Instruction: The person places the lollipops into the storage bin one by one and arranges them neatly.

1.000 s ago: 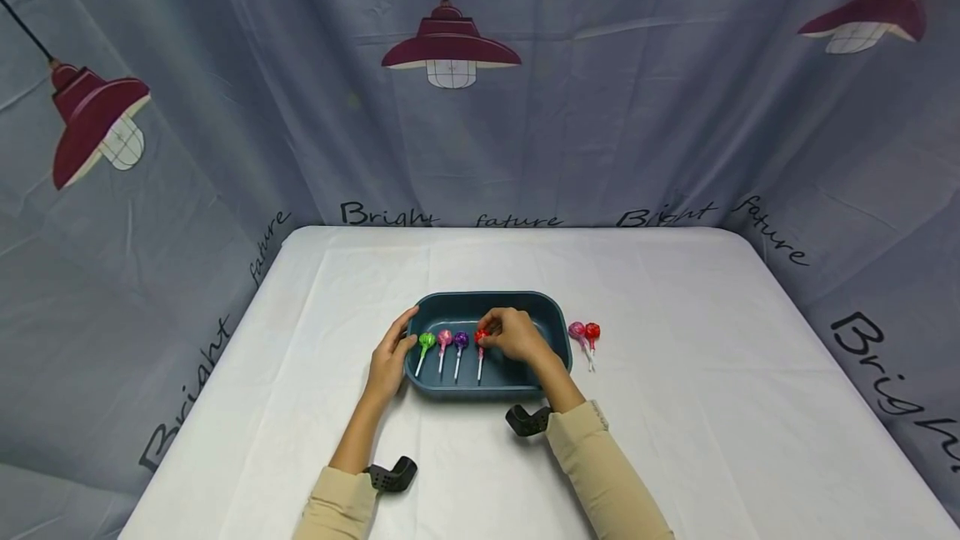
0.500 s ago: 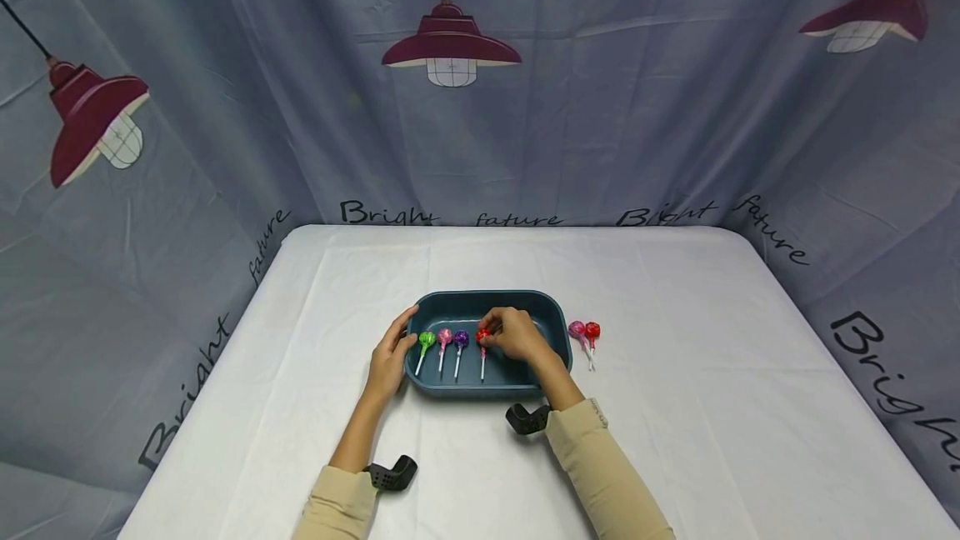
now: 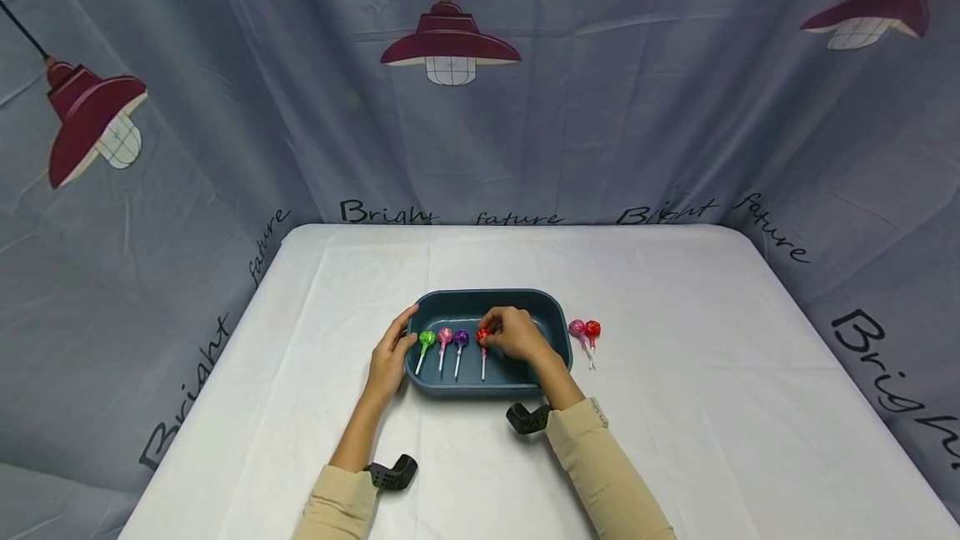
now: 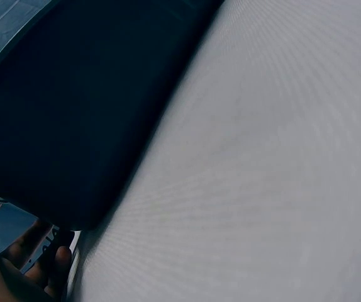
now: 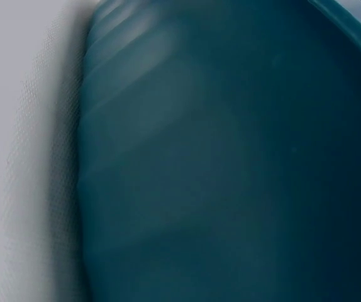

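A dark teal tray (image 3: 487, 392) stands on the white-covered table. In it a green lollipop (image 3: 426, 340), a pink lollipop (image 3: 445, 337) and a purple lollipop (image 3: 461, 338) lie in a row, sticks toward the person. To their right my right hand (image 3: 516, 336) pinches a red lollipop (image 3: 482, 336) by its head, its stick pointing the same way. My left hand (image 3: 387, 363) rests against the tray's left end, fingers extended along the wall; its fingers (image 4: 23, 245) partly show beyond the tray's corner in the left wrist view. The right wrist view shows only the tray's outside and the cloth.
Right of the tray, a second pink lollipop (image 3: 577, 329) and a second red lollipop (image 3: 592, 329) lie side by side on the tablecloth (image 3: 697, 390). A grey curtain (image 3: 600, 107) printed with lamps and lettering hangs behind the table.
The red lollipop under my right fingers has shifted slightly to the right, away from the purple one. The left hand and the tray have stayed in place.
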A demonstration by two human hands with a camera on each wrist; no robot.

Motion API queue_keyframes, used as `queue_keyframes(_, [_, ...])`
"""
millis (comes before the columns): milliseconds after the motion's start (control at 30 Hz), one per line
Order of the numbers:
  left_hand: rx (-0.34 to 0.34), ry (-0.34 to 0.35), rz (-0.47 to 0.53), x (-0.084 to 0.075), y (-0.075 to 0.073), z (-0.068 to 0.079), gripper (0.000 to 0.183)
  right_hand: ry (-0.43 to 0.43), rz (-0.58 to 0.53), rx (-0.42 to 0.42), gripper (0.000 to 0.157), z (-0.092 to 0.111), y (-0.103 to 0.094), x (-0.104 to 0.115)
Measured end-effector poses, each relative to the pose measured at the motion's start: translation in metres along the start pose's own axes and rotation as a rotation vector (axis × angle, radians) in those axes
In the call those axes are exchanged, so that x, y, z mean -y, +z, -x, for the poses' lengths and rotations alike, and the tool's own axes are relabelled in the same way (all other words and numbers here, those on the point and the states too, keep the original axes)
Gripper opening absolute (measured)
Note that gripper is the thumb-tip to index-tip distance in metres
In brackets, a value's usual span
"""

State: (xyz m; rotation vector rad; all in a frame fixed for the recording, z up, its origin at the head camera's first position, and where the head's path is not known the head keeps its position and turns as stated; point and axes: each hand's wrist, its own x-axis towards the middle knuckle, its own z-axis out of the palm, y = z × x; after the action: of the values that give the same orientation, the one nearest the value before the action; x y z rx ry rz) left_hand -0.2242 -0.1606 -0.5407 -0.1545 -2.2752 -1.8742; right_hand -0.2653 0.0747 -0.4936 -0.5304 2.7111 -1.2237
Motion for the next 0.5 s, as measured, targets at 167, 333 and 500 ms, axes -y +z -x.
queue_keyframes(167, [0.021, -0.027, 0.003, -0.005, -0.002, 0.000, 0.041, 0.038, 0.004, 0.003, 0.014, 0.001, -0.002, 0.007])
queue_keyframes(333, [0.028, -0.027, -0.009, -0.028, -0.003, 0.005, 0.042, 0.058, 0.012, -0.014, 0.015, 0.001, -0.002, 0.008])
queue_keyframes(500, [0.027, -0.023, -0.013, -0.038, -0.002, 0.009, 0.042, 0.066, 0.001, -0.026, 0.015, 0.005, -0.003, 0.010])
